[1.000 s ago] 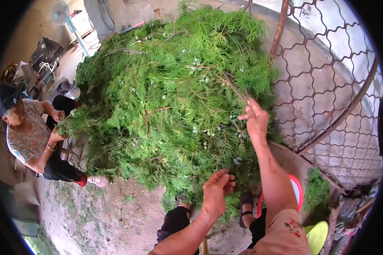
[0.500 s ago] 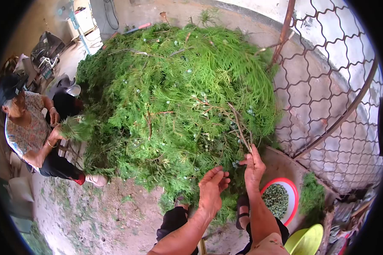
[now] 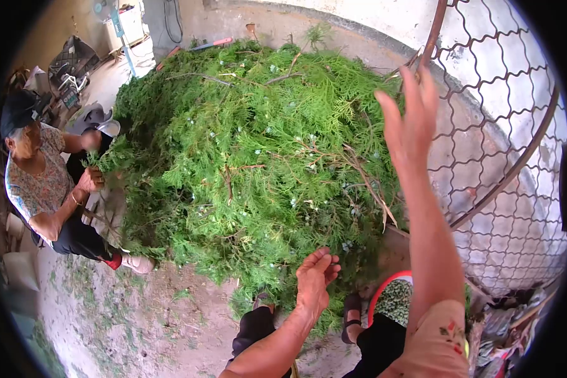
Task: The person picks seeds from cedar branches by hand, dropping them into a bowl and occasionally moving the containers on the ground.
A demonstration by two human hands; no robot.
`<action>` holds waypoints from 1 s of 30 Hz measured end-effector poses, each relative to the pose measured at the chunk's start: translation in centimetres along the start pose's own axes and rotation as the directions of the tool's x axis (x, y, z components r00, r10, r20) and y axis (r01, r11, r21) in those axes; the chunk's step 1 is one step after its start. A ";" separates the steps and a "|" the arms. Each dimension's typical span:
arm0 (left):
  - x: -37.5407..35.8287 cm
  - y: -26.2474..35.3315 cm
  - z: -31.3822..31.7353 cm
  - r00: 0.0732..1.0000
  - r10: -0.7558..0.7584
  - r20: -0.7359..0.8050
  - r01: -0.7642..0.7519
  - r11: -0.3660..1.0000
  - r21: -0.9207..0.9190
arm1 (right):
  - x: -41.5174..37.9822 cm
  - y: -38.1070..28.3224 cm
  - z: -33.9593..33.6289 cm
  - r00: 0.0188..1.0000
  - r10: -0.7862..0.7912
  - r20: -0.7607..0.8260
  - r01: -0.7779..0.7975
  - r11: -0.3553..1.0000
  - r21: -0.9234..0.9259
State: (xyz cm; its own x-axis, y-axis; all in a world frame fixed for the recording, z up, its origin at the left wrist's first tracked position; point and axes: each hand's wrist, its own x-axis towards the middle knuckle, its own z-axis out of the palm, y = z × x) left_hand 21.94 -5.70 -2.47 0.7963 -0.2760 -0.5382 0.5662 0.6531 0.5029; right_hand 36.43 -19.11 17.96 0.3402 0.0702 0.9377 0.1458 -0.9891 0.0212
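A big heap of green cypress branches with small pale blue-green cones fills the middle of the view. My left hand is closed at the heap's near edge, its fingertips pinched together; whatever they hold, if anything, is too small to see. Stretched out over the far right of the heap, my right hand has its fingers apart and nothing in it. Below it, a split woody stem rests on the greenery. A red-rimmed white basin of small green cones stands by my right foot, partly hidden by my arm.
At the left a seated person in a cap holds a green sprig. A rusty wire-mesh panel leans against the wall on the right. Fallen green bits dot the concrete floor. A standing fan is at the back left.
My right hand has let go of the woody stem and swung up toward the far right of the heap. My left hand stays pinched in place. The seated person's hands have shifted.
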 end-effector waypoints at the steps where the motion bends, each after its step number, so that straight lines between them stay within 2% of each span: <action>1: 0.1 0.1 -0.1 1.000 0.004 -0.006 -0.004 1.000 0.001 | 1.7 0.6 2.1 0.999 -0.025 0.037 0.027 0.998 -0.063; 3: 0.3 0.4 -0.3 1.000 -0.004 -0.016 0.004 1.000 -0.010 | 3.3 0.8 5.2 0.996 -0.049 0.076 0.058 0.991 -0.119; 4: 0.4 0.6 -0.3 1.000 0.000 -0.018 -0.001 1.000 -0.008 | 3.6 0.3 6.2 0.916 0.117 0.383 -0.048 0.981 -0.186; 5: 0.4 0.7 -0.3 1.000 0.011 -0.016 -0.011 1.000 -0.015 | 3.4 0.2 7.0 0.719 0.284 0.634 -0.126 0.951 -0.282; 8: 0.3 1.1 -0.2 1.000 0.021 -0.019 -0.021 1.000 -0.011 | -0.8 2.2 10.1 0.687 0.305 0.659 -0.205 0.952 -0.227; 10: 0.3 0.9 -0.4 1.000 0.008 -0.027 -0.008 1.000 0.007 | -3.2 3.3 10.4 0.560 0.377 0.738 -0.243 0.926 -0.289; 12: 0.5 1.0 -0.2 1.000 0.014 -0.021 -0.014 1.000 0.000 | -7.7 5.9 11.8 0.690 0.241 0.682 -0.081 0.963 -0.258; 15: 0.6 0.9 0.0 1.000 0.018 -0.025 -0.017 0.999 0.027 | -9.3 4.1 7.5 0.718 0.205 0.665 -0.092 0.975 -0.201; 19: 0.5 0.5 0.0 1.000 0.016 -0.004 -0.016 0.999 0.031 | -12.6 3.6 1.8 0.725 0.160 0.669 -0.048 0.982 -0.184; 23: 0.5 0.7 -0.2 0.999 0.032 -0.005 -0.032 0.999 0.024 | -16.7 3.3 -3.6 0.688 0.149 0.710 -0.040 0.985 -0.168; 25: 0.6 0.8 -0.2 0.998 0.054 -0.017 -0.053 0.998 0.016 | -18.4 3.5 -5.2 0.663 0.164 0.731 -0.054 0.984 -0.172; 27: 0.6 1.0 -0.3 0.998 0.056 -0.017 -0.056 0.998 0.024 | -20.3 4.0 -5.7 0.714 0.119 0.690 -0.040 0.991 -0.129; 30: 0.6 1.4 -0.6 0.997 0.079 -0.027 -0.079 0.997 -0.010 | -21.8 5.1 -6.9 0.667 0.159 0.727 -0.101 0.987 -0.123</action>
State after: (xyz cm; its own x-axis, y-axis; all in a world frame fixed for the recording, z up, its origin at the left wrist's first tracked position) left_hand 23.11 -4.51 -2.46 0.8323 -0.2043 -0.5153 0.4994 0.6798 0.5371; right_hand 23.40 -26.56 0.04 0.9261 -0.0165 0.3769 -0.0051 -0.9995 -0.0312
